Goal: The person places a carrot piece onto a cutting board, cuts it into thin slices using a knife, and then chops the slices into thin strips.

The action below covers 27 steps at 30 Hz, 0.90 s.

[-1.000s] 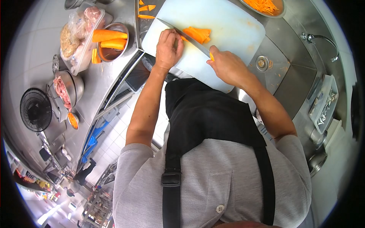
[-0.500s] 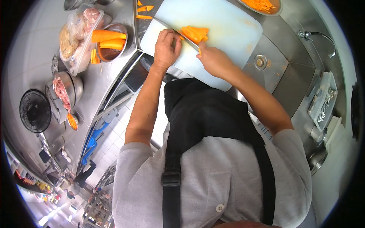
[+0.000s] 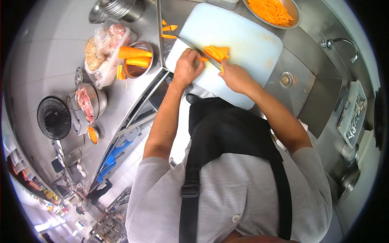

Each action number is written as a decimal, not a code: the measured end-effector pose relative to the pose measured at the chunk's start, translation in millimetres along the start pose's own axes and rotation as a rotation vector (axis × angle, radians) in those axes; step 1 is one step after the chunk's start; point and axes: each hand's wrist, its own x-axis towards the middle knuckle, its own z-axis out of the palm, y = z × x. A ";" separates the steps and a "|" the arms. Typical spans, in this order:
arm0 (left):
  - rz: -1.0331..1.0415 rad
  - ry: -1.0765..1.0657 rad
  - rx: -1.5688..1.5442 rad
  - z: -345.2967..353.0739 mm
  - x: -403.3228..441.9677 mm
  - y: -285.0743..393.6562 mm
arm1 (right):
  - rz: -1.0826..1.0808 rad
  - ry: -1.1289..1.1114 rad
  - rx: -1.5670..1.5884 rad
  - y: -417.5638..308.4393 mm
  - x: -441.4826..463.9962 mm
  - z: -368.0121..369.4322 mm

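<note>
A long knife (image 3: pixel 199 51) lies across the white cutting board (image 3: pixel 247 36), with its tip toward the upper left. My right hand (image 3: pixel 236 77) is closed around its yellow handle. On the near side of the blade my left hand (image 3: pixel 188 67) has its fingers curled, the fingertips at the blade beside a small orange piece (image 3: pixel 203 59). Whether those fingers grip that piece is hard to make out. Beyond the blade rests a pile of orange carrot slices (image 3: pixel 217 52). More carrot pieces (image 3: pixel 169 28) lie off the board's left edge.
At the left, a metal bowl (image 3: pixel 150 69) holds peeled carrot chunks, beside a tub of bagged meat (image 3: pixel 106 73) and a pot of meat (image 3: pixel 101 101). A bowl of shredded carrot (image 3: pixel 270 11) stands at the top. Right are a drain (image 3: pixel 286 80) and a faucet (image 3: pixel 329 43).
The view has shifted, so the scene sits lower and further right. My right hand moved left with the knife earlier and stays closed on it. The small piece by my left fingers shows more clearly.
</note>
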 end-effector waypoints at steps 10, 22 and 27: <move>-0.250 0.325 0.143 -58.4 70.4 -73.7 | 0.016 0.017 0.012 -2.7 -2.3 3.0; -0.149 -0.742 0.194 -51.5 117.0 15.8 | -0.008 0.077 0.017 -20.9 -27.6 7.4; -0.034 -0.691 0.323 -43.5 123.5 14.4 | -0.029 0.075 0.063 -21.5 -31.1 3.8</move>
